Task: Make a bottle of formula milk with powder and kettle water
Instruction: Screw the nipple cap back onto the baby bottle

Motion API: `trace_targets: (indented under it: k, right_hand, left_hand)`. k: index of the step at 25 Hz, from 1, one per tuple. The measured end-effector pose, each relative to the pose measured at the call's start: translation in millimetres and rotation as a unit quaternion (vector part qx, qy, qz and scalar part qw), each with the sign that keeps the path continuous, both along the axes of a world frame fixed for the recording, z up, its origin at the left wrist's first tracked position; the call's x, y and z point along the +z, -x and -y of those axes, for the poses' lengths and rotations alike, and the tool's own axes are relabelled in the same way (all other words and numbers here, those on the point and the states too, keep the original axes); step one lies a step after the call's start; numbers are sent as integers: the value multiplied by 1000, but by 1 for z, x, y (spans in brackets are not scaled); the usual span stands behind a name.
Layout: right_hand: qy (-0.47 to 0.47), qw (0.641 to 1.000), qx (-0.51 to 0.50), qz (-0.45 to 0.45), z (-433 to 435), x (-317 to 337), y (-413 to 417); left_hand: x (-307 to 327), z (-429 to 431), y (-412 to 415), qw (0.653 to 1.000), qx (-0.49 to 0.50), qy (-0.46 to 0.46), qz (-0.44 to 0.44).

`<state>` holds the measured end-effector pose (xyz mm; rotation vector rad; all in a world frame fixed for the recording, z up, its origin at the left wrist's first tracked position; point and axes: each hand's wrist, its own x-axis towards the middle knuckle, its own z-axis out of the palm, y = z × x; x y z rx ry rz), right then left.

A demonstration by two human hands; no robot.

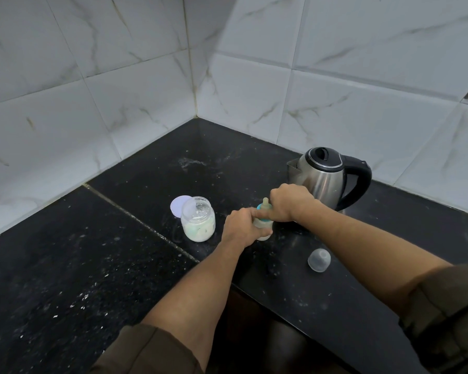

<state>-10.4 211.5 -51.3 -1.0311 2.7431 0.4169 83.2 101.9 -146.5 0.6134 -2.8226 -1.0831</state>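
Single view only — head cam, so no second angle to overlap with. It looks forward and down onto the black counter, facing the tiled wall corner at upper centre. The lens is wide and tile lines bow toward the frame edges. Both forearms enter from the bottom edge and stretch away from the lens. The left hand and right hand meet on the bottle just right of centre — mid-distance, small in frame. The kettle is behind them and the jar to their left. The counter's front edge cuts diagonally across lower right.
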Motion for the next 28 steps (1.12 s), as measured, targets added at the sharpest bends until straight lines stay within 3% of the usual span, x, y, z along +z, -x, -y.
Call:
trace_targets:
  k: [2, 7, 13, 24, 28]
  right_hand:
    - [12, 1000, -2, -4, -2, 2, 2]
    - [48, 989, 99, 96, -4, 5, 7]
    - [86, 990, 67, 85, -2, 5, 9]
    - [42, 999, 30, -10, 6, 0, 4]
    - [48, 992, 44, 105, 2, 8, 10]
  left_hand:
    - [1, 0, 1, 1000, -3, 1, 6]
    - [0, 2, 3, 1000, -9, 10, 16]
    - [0, 2, 3, 1000, -1, 3, 11]
    - [-3, 2, 3, 1000, 1, -7, 1]
    - [-2, 3, 4, 1000, -1, 0, 5]
